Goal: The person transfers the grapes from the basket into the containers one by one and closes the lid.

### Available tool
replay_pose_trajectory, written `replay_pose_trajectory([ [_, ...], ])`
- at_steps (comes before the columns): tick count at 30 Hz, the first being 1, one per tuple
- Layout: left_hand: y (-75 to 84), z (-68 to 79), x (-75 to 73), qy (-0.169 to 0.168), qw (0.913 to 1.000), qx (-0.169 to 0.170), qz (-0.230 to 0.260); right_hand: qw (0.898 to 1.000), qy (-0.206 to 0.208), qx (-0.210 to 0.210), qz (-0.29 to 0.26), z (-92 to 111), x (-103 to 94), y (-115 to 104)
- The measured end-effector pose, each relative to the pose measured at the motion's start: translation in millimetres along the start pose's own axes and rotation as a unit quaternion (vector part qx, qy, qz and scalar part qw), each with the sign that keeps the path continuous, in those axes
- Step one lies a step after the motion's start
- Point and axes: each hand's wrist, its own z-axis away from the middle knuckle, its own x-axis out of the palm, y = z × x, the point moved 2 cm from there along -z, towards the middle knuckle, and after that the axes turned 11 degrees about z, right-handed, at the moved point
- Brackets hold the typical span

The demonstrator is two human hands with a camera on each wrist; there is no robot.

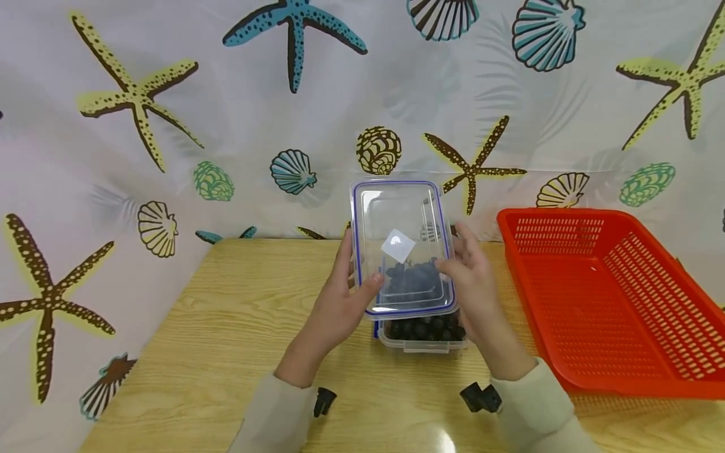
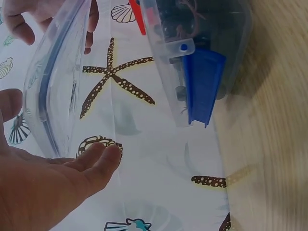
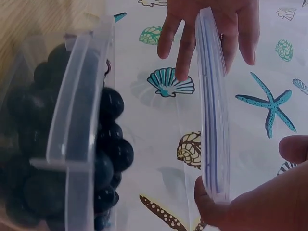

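Note:
Both hands hold a clear rectangular lid (image 1: 370, 220) with a blue seal line and a white square sticker. My left hand (image 1: 334, 308) grips its left edge, thumb on the near face. At the right edge my right hand (image 1: 478, 286) grips it likewise, fingers behind. The lid is tilted up above a clear plastic container (image 1: 421, 346) on the table, overlapping it in the head view. Dark grapes (image 3: 113, 149) fill the container and rise past its rim in the right wrist view. A blue latch flap (image 2: 204, 86) hangs on the container's side.
A red plastic basket (image 1: 572, 302) with slotted walls stands on the wooden table (image 1: 249, 314) to the right. A white cloth (image 1: 243, 126) printed with starfish and shells hangs behind the table. Black wrist mounts (image 1: 481, 397) sit at both sleeves.

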Motion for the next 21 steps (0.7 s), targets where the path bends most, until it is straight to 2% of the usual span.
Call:
replay_pose_trajectory([
  [5, 6.4, -8.2, 1.5, 0.01, 0.9987, 0.01, -0.05, 0.999, 0.0, -0.023, 0.045, -1, -11.6, -3],
  [9, 12.5, -16.3, 2.1, 0.021, 0.9972, 0.013, -0.07, 0.996, 0.007, -0.031, 0.086, -1, -18.6, -6],
  [13, 17.4, -21.3, 2.5, 0.04, 0.9974, 0.002, -0.061, 0.993, 0.004, -0.058, 0.103, -2, -20.7, -7],
  [17, 14.4, -24.3, 3.3, 0.038, 0.9983, -0.014, -0.043, 0.987, 0.008, -0.103, 0.125, -5, -22.3, -6],
  [21, 9.3, -27.5, 5.6, 0.035, 0.9991, -0.006, -0.023, 0.98, 0.008, -0.13, 0.151, -7, -25.9, -2],
])
